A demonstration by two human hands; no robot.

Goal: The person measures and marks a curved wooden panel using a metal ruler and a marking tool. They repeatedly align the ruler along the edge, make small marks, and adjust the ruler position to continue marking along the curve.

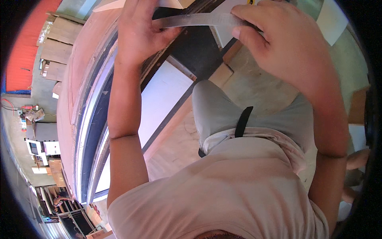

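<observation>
A translucent, whitish strip (199, 19) that looks like tape or edging runs between my two hands at the top of the view. My right hand (278, 44) pinches its right end between thumb and fingers. At the strip's left end is my left hand (137, 34), its thumb pointing right beneath the strip. The left fingers reach the top edge and are partly cut off and blurred, though the strip passes into the gap beside the thumb. Below the strip lies a dark flat surface (197, 53) with a black-edged rail.
On the left, a large machine or bench with long metal rails (85, 131) curves past my left arm. A white panel (169, 85) sits beside it. Cardboard boxes (57, 49) stand farther left. At the right edge another person's limb (356, 159) shows.
</observation>
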